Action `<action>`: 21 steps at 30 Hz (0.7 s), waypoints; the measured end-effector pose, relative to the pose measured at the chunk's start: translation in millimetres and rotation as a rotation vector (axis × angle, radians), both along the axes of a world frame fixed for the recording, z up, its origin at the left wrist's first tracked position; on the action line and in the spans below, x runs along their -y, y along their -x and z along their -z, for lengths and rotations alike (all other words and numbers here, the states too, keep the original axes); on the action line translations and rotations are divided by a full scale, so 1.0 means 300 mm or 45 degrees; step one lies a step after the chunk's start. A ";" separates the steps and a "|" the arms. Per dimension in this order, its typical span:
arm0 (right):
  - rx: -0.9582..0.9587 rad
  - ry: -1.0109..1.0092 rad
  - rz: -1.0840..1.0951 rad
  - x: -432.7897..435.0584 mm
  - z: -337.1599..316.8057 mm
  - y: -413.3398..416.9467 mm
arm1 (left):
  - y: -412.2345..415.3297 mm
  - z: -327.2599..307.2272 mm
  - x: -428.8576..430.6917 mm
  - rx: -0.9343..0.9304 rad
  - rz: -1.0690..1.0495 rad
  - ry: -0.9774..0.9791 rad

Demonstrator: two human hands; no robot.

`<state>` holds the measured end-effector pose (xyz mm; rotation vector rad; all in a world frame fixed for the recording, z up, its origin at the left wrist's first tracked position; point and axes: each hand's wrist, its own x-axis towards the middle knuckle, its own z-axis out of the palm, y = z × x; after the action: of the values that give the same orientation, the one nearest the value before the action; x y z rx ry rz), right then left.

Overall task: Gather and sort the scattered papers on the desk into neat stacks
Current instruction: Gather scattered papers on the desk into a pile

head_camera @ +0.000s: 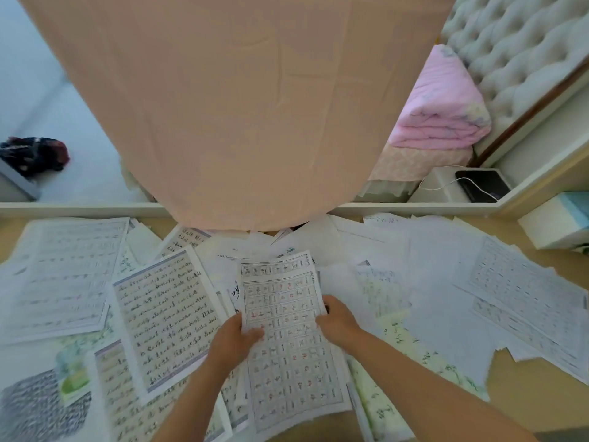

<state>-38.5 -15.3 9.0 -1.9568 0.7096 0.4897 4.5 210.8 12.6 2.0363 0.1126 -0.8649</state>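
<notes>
A tan desk (526,378) is lying under a wide scatter of papers (446,298), which are overlapping from edge to edge. A bed draped in a peach sheet (239,106) is rising just beyond the desk's far rim, with a folded pink quilt (439,106) sitting at its headboard end. Near the middle of the desk, both hands are holding a gridded practice sheet (287,362) over the clutter. The left hand (234,341) is pinching its left edge, thumb lying on top; the right hand (338,323) is curling round its right edge. A second sheet seems to be peeking out behind its top edge, though blur is making that uncertain. Just to the left, a lined handwritten page (165,317) is lying tilted on the pile.
</notes>
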 end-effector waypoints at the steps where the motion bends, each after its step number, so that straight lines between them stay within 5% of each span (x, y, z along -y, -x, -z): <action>1: -0.007 0.105 -0.081 -0.002 0.002 -0.006 | 0.001 -0.001 -0.014 0.059 0.005 -0.019; 5: -0.002 0.587 -0.350 0.065 -0.005 -0.021 | -0.001 -0.022 -0.094 0.068 -0.132 0.191; 8: 0.241 0.665 -0.574 0.115 -0.037 -0.075 | -0.004 -0.017 -0.165 -0.027 -0.155 0.247; 12: 0.134 0.650 -0.782 0.134 -0.036 -0.153 | -0.013 0.005 -0.207 -0.098 -0.265 0.285; 16: 0.154 0.298 -0.465 0.147 -0.056 -0.158 | -0.010 0.023 -0.199 -0.058 -0.492 0.189; 21: 0.009 -0.074 0.397 0.219 -0.041 -0.038 | -0.005 0.057 -0.184 -0.149 -0.604 0.215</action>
<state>-26.9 -81.0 21.4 -1.7519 0.9655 0.3081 5.9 266.0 -4.4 1.6992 0.5455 -0.6643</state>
